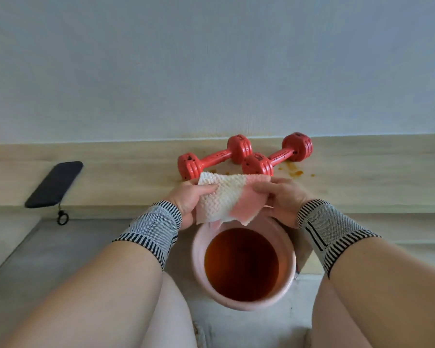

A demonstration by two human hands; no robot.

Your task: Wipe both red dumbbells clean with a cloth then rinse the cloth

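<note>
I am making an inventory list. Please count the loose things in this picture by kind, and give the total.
Dumbbells: 2, left one and right one
Cloth: 1
Bucket: 1
Phone: 1
Total: 5

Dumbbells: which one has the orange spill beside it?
The right dumbbell, nearer the wall; orange spots lie on the ledge by its shaft. The left dumbbell has only a faint smear.

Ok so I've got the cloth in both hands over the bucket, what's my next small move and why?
Probably carry the cloth forward to the nearer dumbbell and start wiping. Both dumbbells still show dark specks, with orange spatter beside the other dumbbell, and the bucket water looks brown.
</note>
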